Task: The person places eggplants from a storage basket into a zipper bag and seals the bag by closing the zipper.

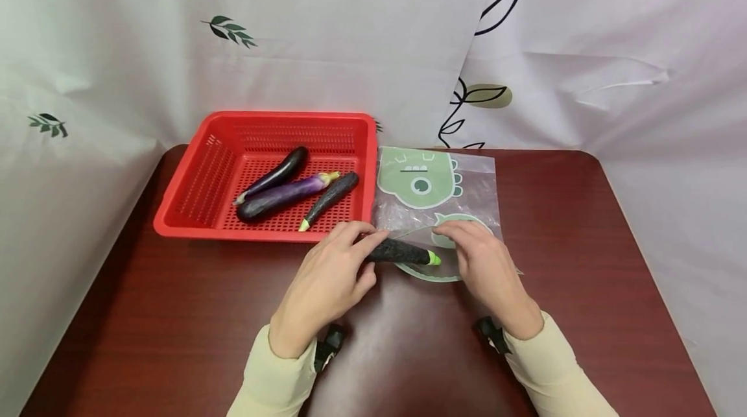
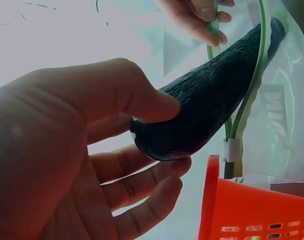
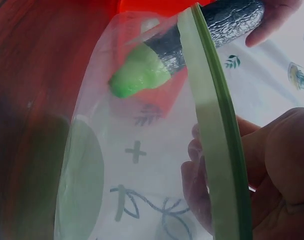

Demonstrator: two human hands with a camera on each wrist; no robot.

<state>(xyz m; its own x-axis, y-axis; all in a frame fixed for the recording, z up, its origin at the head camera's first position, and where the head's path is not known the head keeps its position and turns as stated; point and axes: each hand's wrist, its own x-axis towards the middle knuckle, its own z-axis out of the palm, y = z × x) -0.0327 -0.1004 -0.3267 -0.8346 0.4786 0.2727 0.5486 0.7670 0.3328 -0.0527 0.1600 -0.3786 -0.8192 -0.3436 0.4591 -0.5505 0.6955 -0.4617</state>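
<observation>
My left hand (image 1: 335,268) grips a dark, wrinkled vegetable with a light green tip (image 1: 399,251), thumb on one side and fingers on the other at its blunt end. The zip bag (image 1: 438,183) is clear plastic with green cartoon prints and lies partly on the table. Its green zip edge (image 3: 219,100) stands apart at the mouth. Through the plastic in the right wrist view shows the vegetable's green tip (image 3: 139,72), inside the mouth. My right hand (image 1: 484,258) pinches the bag's zip edge; some of its fingers appear through the plastic. A white slider (image 2: 232,150) sits on the zip.
Left of the bag stands a red perforated basket (image 1: 192,229). In it lie a black eggplant (image 1: 277,174), a purple eggplant (image 1: 286,196) and another dark vegetable with a green tip (image 1: 329,200). A patterned white curtain (image 1: 327,47) hangs behind the brown table (image 1: 583,261).
</observation>
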